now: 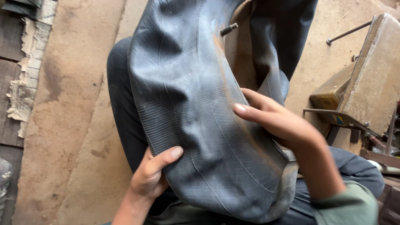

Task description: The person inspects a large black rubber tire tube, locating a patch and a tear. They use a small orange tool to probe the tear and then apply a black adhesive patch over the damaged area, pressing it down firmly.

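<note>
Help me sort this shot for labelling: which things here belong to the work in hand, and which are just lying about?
In hand:
- black rubber inner tube with its valve stem
- left hand gripping its lower edge
- right hand pressing its inner side

Lying about:
- worn metal box
- thin metal rod
- cardboard sheet on the floor

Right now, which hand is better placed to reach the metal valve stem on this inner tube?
Probably the right hand: it lies on the inner tube's inner edge, below the valve stem. The left hand pinches the outer edge, farther away.
</note>
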